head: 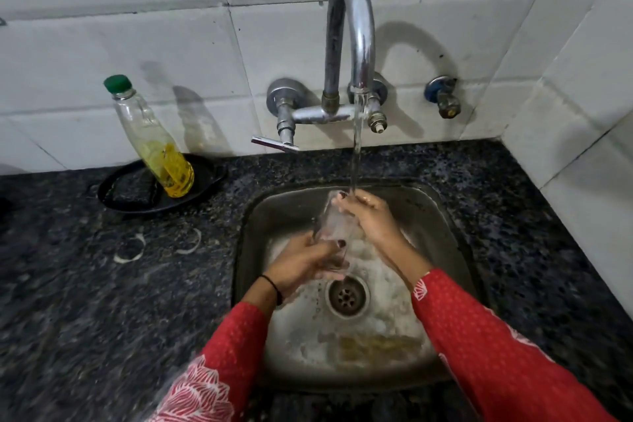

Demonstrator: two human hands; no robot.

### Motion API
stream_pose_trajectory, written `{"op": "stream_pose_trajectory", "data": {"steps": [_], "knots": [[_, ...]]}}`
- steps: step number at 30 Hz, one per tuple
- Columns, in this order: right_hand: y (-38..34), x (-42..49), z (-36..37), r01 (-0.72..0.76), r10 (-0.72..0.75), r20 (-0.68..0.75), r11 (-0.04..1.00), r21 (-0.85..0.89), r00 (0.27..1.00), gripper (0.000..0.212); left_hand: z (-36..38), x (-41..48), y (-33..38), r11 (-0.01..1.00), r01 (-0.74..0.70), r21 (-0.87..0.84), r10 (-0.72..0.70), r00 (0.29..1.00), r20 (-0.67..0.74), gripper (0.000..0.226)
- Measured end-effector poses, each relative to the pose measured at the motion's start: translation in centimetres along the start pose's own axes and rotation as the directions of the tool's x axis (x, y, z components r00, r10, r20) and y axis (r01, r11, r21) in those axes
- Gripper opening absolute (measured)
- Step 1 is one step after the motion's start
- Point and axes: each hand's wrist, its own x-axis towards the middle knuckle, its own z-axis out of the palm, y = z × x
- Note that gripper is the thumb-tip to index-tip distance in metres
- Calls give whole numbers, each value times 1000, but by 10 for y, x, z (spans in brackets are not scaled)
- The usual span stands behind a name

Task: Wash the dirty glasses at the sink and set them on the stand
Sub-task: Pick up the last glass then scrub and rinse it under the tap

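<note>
The left hand (pixel 306 259) clamps the clear tilted drinking glass (pixel 330 226) by its base while the right hand (pixel 368 212) grips its rim (presumably rubbing it clean) under the running stream of water (pixel 356 144).

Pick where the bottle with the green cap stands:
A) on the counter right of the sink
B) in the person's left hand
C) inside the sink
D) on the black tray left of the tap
D: the green-capped bottle stands on the black tray on the counter, left of the tap.
</note>
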Motion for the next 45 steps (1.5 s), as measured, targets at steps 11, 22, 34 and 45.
{"op": "stream_pose_trajectory", "data": {"steps": [11,22,34,45], "knots": [[-16,2,-11,65,-58,97,996,-69,994,29,26,0,14,968,78,-240,-50,991,123,18],[-22,1,-12,88,-75,102,988,-127,992,28,30,7,24,979,80,-186,-46,982,181,27],[-37,10,1,-10,9,-10,984,-180,1000,20,24,15,37,997,44,-60,-33,983,179,38],[-38,4,3,50,-68,-21,886,-462,997,30,36,15,24,960,-203,195,202,979,27,46]]}}
